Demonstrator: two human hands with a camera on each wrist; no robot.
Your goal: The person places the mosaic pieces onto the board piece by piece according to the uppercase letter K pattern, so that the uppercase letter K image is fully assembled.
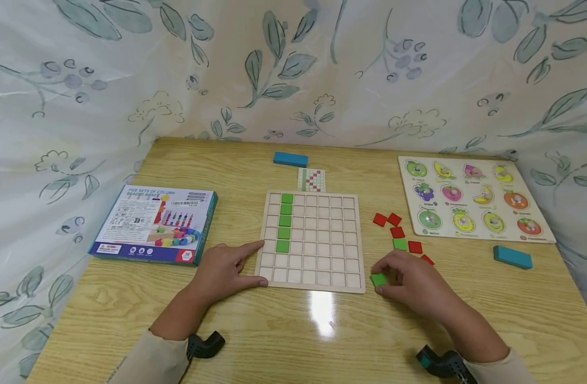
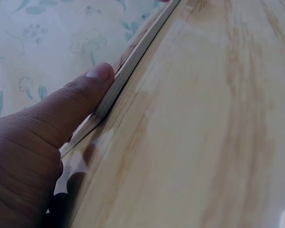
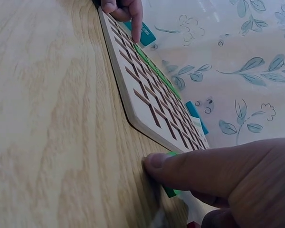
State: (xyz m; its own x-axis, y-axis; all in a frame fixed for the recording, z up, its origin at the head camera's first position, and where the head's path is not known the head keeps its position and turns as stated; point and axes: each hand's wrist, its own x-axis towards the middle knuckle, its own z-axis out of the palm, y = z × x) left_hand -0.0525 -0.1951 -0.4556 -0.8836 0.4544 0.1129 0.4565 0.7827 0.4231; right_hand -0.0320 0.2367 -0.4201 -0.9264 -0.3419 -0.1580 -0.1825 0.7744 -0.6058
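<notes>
A square wooden grid board (image 1: pixel 312 290) lies mid-table, several green tiles (image 1: pixel 284 233) filling the upper part of its second column from the left. My left hand (image 1: pixel 223 273) rests at the board's left side, index finger and thumb stretched out to its edge. In the left wrist view the thumb (image 2: pixel 80 92) lies against the board's side. Just right of the board's lower right corner, my right hand (image 1: pixel 413 280) pinches a green tile (image 1: pixel 378 280) between thumb and fingers. Beyond that hand lie several red tiles (image 1: pixel 397 232) and one loose green tile (image 1: pixel 399 244).
A small pattern card (image 1: pixel 312 180) sits behind the board, near a blue block (image 1: pixel 290 159). To the left is a beaded-column toy box (image 1: pixel 154 224). A fruit puzzle board (image 1: pixel 471 200) and another blue block (image 1: pixel 512 257) occupy the right. Patterned curtain (image 1: pixel 293 69) hangs behind the table.
</notes>
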